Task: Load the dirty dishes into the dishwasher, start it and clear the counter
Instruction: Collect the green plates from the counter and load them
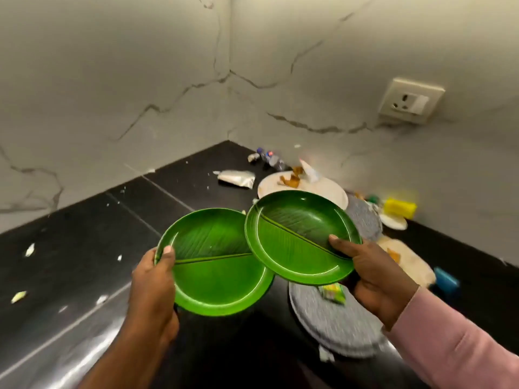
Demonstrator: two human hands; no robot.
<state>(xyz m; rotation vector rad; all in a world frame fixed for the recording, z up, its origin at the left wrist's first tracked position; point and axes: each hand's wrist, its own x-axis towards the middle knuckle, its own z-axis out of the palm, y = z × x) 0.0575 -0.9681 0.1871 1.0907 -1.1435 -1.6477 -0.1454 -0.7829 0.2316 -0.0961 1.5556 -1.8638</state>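
Two round green plates with a banana-leaf pattern are held above the black counter [84, 248]. My left hand [153, 282] grips the left green plate [216, 265] at its left rim, thumb on top. My right hand [373, 276] grips the right green plate [295, 234] at its right rim, thumb on top. The right plate overlaps the left plate's upper right edge. Below them lies a stack of grey plates [334, 327] with a small green-yellow wrapper [332, 293] on it. A white plate with food scraps [323, 189] sits behind.
The counter's corner holds a foil packet [237, 178], a crushed plastic bottle [269, 158], another grey plate [363, 217], a yellow sponge [398, 209], a small white dish [393, 221], a cream plate [410, 262] and a blue object [446, 282]. White crumbs litter the counter. A wall socket [410, 101] is at right.
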